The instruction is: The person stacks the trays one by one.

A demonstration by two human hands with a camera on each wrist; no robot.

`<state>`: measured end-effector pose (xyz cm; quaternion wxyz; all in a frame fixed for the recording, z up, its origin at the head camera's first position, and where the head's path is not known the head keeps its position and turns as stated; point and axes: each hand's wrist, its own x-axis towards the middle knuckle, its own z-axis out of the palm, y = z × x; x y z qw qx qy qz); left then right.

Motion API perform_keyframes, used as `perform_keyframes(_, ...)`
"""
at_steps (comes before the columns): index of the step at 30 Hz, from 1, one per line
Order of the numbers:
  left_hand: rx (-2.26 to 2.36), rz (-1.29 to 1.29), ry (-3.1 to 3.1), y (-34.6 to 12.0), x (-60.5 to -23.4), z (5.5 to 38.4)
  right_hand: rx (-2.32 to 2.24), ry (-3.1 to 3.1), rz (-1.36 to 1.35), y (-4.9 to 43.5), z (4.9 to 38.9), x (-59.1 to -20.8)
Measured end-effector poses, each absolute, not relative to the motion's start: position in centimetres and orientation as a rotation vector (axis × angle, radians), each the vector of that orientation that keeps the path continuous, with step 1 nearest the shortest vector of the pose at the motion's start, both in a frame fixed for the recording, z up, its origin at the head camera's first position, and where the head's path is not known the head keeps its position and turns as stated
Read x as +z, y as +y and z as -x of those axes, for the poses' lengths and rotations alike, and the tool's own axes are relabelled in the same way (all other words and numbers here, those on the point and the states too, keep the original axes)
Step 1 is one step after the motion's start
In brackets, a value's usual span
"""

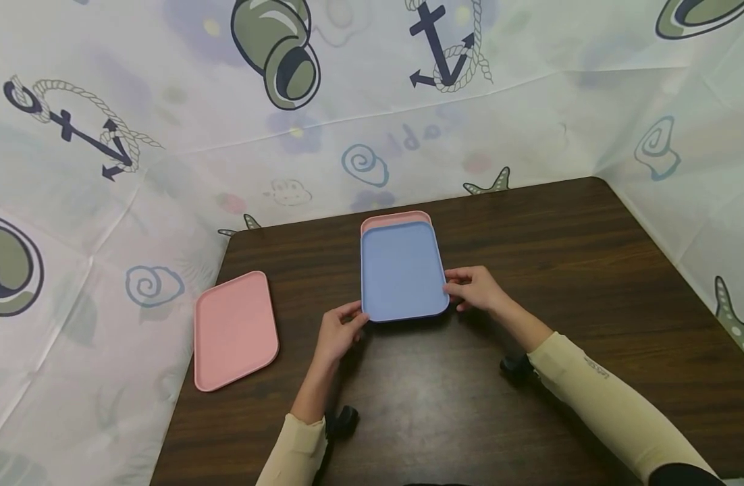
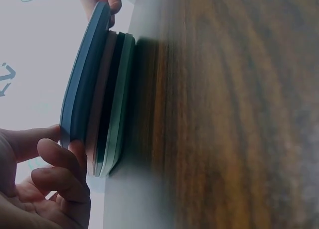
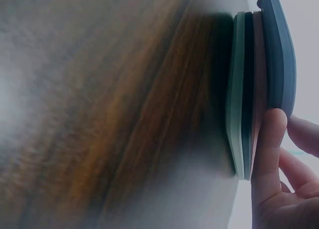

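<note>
A blue rectangular tray (image 1: 402,271) lies over a stack, with the far rim of a pink tray (image 1: 396,218) showing behind it. My left hand (image 1: 340,332) pinches the blue tray's near left corner between thumb and fingers. At its right edge, close to the near corner, my right hand (image 1: 476,289) grips it too. Both wrist views show the blue tray tilted, its near side lifted off the stack. Beneath the pink tray come a dark tray (image 2: 109,97) and a pale green tray (image 2: 121,109) at the bottom.
Another pink tray (image 1: 235,331) lies by itself at the left edge of the dark wood table (image 1: 578,270). A patterned cloth (image 1: 238,175) with anchors and shells hangs behind and along the sides of the table.
</note>
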<state>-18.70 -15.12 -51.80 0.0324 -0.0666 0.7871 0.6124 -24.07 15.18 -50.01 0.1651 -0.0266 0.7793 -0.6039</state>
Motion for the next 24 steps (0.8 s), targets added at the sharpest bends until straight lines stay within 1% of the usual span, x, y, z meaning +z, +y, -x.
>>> perform_keyframes(6,1.855,0.199,2.489,-14.9,-51.8,19.6,-1.726,2.228,0.069,15.0,25.1,-50.2)
perform_keyframes(13,1.823,0.128,2.587,-14.7,-51.6,20.2,-1.710,2.230,0.057,15.1,26.0,-50.4)
perform_keyframes(24,1.636,0.095,2.831,-14.2,-51.7,20.7,-1.705,2.225,0.044,15.1,27.1,-50.5)
